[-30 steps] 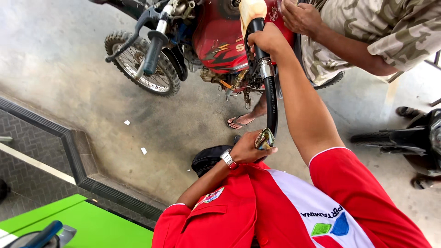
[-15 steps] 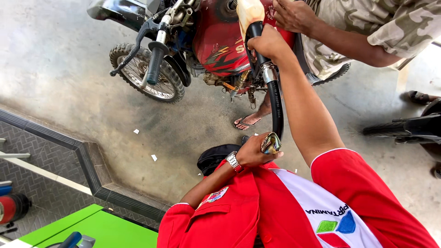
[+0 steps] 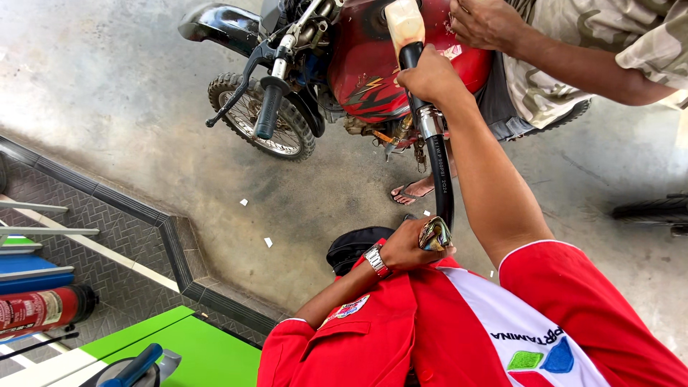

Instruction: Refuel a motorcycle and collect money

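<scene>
Head view: your right hand (image 3: pixel 430 75) is stretched out far from you, fingers wrapped tight around the black grip of a fuel nozzle (image 3: pixel 406 32), whose pale cream-coloured head sits at the top of the red tank (image 3: pixel 373 72) of a motorcycle (image 3: pixel 315 79). From the nozzle a black hose (image 3: pixel 441 179) with a metal collar runs back toward you, passing just beside your left hand. Your left hand (image 3: pixel 412 247) is drawn in close to your chest, closed around a folded wad of banknotes (image 3: pixel 435 234), with a metal wristwatch (image 3: pixel 377 260) on that wrist. You are wearing a red shirt (image 3: pixel 444 330) with a white panel. Under your left hand lies a dark cap (image 3: pixel 355 247), though you cannot tell what it rests on. At the far right, another person's hand (image 3: pixel 487 21) rests on the tank beside the nozzle, the arm in a camouflage sleeve (image 3: pixel 645 43), and a sandalled foot (image 3: pixel 412 192) stands on the concrete floor (image 3: pixel 107 93) under the motorcycle. Near left, a red fire extinguisher (image 3: pixel 43 312) lies beside a green surface (image 3: pixel 193 351)
</scene>
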